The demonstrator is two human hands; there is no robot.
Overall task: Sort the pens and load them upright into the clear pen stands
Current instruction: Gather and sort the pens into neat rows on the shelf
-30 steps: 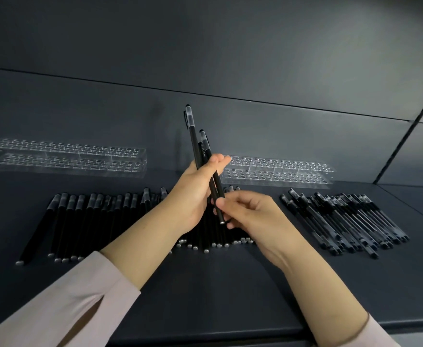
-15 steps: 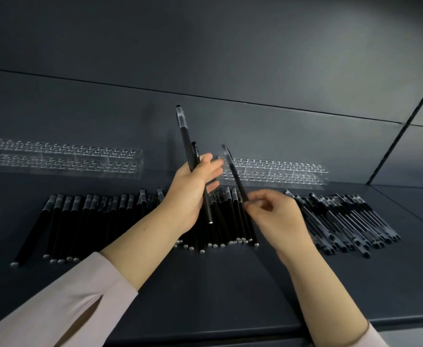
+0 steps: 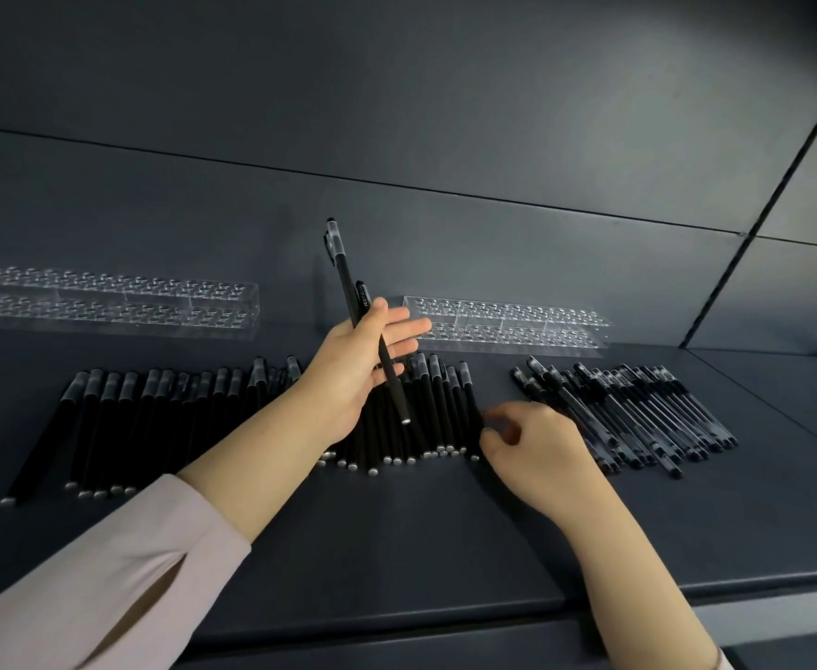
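Nearest, the right hand curls thumb and forefinger by the last matte pen of the row; pinching or not, I cannot tell; the left hand, fingers spread, clamps two pens upright, frosted caps up; glossy slim pens heap toward the right edge; clear holed stands line the far edge of the tabletop, the left one cut off.

Head view, forward and down, close.
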